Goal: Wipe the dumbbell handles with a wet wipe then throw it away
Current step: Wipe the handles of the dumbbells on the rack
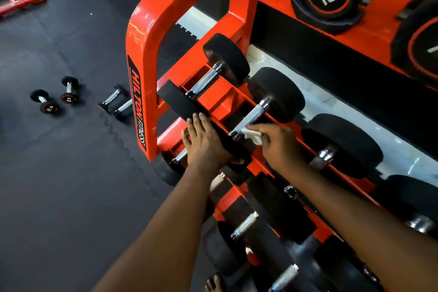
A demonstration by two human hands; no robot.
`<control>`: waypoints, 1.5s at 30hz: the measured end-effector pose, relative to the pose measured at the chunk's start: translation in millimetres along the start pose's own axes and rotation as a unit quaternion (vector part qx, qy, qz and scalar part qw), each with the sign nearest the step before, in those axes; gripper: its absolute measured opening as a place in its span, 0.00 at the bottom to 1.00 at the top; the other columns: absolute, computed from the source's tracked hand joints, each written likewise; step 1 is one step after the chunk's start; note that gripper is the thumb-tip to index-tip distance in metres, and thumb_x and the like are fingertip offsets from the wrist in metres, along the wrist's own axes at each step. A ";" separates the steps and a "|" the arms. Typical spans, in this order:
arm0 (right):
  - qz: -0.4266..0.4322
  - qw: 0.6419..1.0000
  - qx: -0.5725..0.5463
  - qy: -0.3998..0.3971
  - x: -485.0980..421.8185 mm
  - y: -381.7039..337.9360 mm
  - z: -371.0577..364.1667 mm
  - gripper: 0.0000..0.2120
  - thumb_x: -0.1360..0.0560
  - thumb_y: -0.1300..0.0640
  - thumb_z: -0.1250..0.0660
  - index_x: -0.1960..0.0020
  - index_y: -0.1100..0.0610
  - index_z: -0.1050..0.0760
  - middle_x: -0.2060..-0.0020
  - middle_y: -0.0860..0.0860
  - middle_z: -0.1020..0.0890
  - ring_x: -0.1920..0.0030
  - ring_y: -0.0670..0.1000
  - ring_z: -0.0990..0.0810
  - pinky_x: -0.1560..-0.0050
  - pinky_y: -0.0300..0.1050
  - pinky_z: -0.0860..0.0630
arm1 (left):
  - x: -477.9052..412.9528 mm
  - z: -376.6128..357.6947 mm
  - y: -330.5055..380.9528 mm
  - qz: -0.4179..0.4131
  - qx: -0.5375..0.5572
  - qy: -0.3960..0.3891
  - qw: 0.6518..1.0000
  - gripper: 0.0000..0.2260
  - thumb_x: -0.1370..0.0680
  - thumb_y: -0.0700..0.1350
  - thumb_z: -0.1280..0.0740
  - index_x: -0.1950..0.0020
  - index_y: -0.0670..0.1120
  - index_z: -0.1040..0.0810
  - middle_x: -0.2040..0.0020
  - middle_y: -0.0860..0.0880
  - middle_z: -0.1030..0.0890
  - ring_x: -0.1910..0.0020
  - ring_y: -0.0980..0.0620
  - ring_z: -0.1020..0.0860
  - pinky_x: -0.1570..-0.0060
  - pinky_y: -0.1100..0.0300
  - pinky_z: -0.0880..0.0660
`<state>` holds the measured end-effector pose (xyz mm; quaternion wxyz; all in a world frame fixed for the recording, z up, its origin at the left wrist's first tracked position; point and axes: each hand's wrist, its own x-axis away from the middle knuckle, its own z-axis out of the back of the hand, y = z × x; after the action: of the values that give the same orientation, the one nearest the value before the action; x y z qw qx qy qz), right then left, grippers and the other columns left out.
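On mid shelf of orange rack [142, 54]: 2nd dumbbell [277, 95] from the end is the one in hand.

- R hand [277, 142] pinches white wipe [253, 136] in a wad vs. near end of chrome handle [251, 116], close to front head [233, 149].
- L hand [206, 144]: fingers flat over that black head, thumb hooked round its near edge; looks like bracing.

Handling (est.):
- Wipe = light, soft, damp. Likely to bunch + slip off unless folded round the metal, so take thumb one side, fingers other, then slide along.
- Handle = stiff metal, prob. slick when wet. Surface texture too blurred to tell.
- Dumbbell = heavy, round heads, sits in its cradle. No need to lift; steady by the head, as L hand does.

Far part of handle not yet under wipe. Next handle [206, 80] to the left is bare; more bars [244, 225] on the shelf below. Small pair [54, 97] on floor mat [71, 173], well apart from rack. No bin in view.
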<state>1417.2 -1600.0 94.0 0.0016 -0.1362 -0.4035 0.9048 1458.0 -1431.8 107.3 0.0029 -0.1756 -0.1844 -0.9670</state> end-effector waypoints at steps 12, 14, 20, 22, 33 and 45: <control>0.214 0.911 0.278 -0.215 -43.5 29.5 -57.5 0.25 0.30 0.61 0.47 0.40 0.60 0.19 0.43 0.54 0.16 0.38 0.54 0.20 0.33 0.56 0.29 | -21.9 2.5 -14.3 0.016 0.005 -0.081 0.997 0.71 0.44 0.62 0.16 0.19 0.38 0.58 0.18 0.40 0.52 0.18 0.44 0.60 0.20 0.44 0.59; 0.183 0.892 0.320 -0.262 -62.9 11.2 -54.0 0.22 0.25 0.60 0.48 0.39 0.56 0.20 0.42 0.53 0.17 0.35 0.54 0.23 0.26 0.49 0.40 | -22.2 5.3 -12.8 0.022 -0.015 -0.088 0.996 0.70 0.42 0.62 0.17 0.19 0.38 0.59 0.17 0.41 0.54 0.19 0.45 0.64 0.21 0.44 0.63; 0.058 0.871 0.323 -0.366 -85.6 -4.5 -63.4 0.11 0.25 0.59 0.42 0.52 0.58 0.21 0.56 0.59 0.18 0.50 0.62 0.18 0.45 0.53 0.23 | -21.5 9.8 -4.1 0.052 -0.014 -0.102 0.993 0.66 0.38 0.58 0.17 0.18 0.40 0.60 0.17 0.43 0.57 0.19 0.48 0.65 0.21 0.45 0.64; 0.127 0.865 0.325 -0.360 -72.1 6.7 -56.3 0.14 0.26 0.58 0.42 0.47 0.55 0.20 0.53 0.56 0.17 0.47 0.57 0.18 0.32 0.51 0.31 | -20.7 10.5 -4.3 0.052 -0.007 -0.099 0.994 0.64 0.36 0.56 0.18 0.18 0.40 0.60 0.17 0.44 0.57 0.19 0.48 0.64 0.21 0.46 0.64; 0.190 0.857 0.344 -0.332 -68.9 -1.7 -47.1 0.21 0.24 0.59 0.50 0.43 0.59 0.21 0.47 0.56 0.17 0.41 0.56 0.21 0.24 0.48 0.45 | -20.2 10.4 -0.9 0.071 0.003 -0.104 0.992 0.67 0.41 0.58 0.16 0.18 0.42 0.59 0.17 0.46 0.56 0.19 0.49 0.63 0.23 0.44 0.64; 0.257 0.867 0.304 -0.300 -75.0 19.7 -56.6 0.11 0.28 0.58 0.43 0.57 0.58 0.21 0.61 0.55 0.17 0.56 0.58 0.17 0.45 0.50 0.29 | -22.1 7.2 -2.0 0.084 0.003 -0.119 0.989 0.72 0.45 0.60 0.15 0.18 0.43 0.61 0.17 0.46 0.59 0.19 0.49 0.65 0.23 0.41 0.65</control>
<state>1505.6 -1580.5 61.9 -0.3109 0.0501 -0.0403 0.9483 1480.9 -1428.7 105.3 0.0628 -0.3039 -0.1713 -0.9351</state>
